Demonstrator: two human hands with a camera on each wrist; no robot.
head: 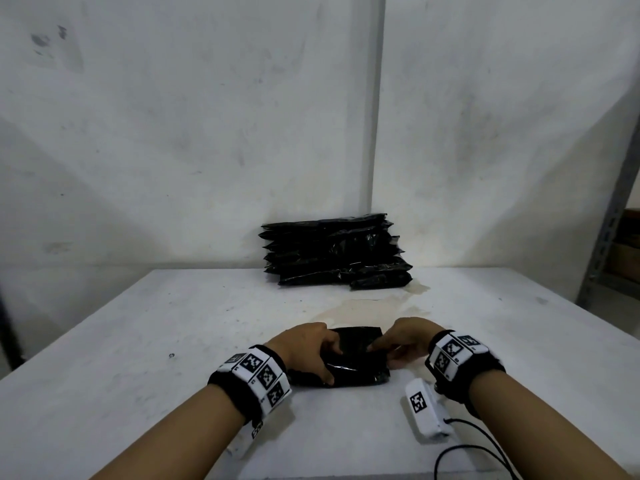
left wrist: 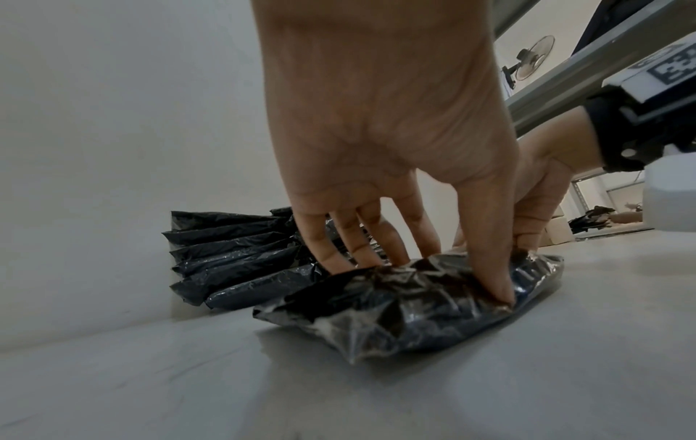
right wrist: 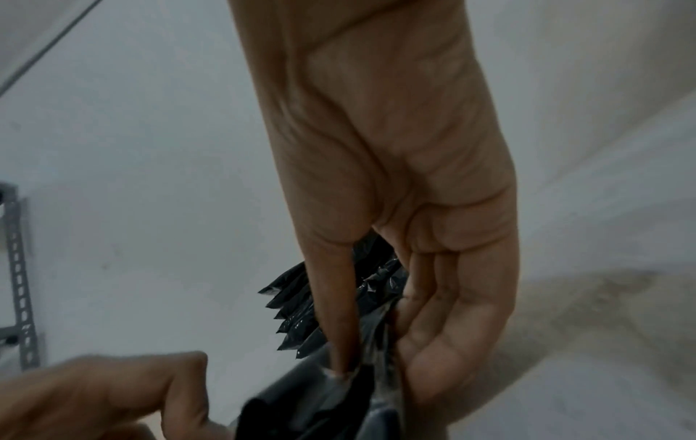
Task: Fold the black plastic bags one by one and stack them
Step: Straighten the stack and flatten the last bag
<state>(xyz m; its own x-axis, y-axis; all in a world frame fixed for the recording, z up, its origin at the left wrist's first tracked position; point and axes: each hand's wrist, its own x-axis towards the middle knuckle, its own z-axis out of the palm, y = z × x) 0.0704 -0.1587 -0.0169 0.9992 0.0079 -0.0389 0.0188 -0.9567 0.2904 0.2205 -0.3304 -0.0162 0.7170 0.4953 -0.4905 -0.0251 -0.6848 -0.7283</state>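
Both hands on one folded black plastic bag (head: 356, 358), which lies flat on the white table (head: 138, 341), near its front edge and about midway between the left and right edges.

Left hand (head: 304, 351): fingers spread and pressing down on the bag's left part; thumb planted on the top face toward the near edge. In the left wrist view the fingertips (left wrist: 339, 265) dent the crinkled plastic at its far side and the thumb pushes into the middle of the top face. Fingers roughly straight, pressing, not wrapped round the bag.

Right hand (head: 405, 341): at the bag's right edge. In the right wrist view the thumb and fingers close on a flap of the plastic, pinching it; the rest of the bag runs down and left of the hand, blurred.

Stack of folded bags (head: 336, 251): at the table's far edge, against the wall (head: 173, 133), slightly right of centre, well apart from the bag under the hands. Layers lie flat, with edges staggered.

Also noted: marker bands on both wrists, a white tagged unit (head: 426, 407) with a black cable by the right wrist, a metal rack upright (head: 613, 216) beyond the table's right edge, and a brownish stain (head: 374, 306) on the table between the stack and the hands.
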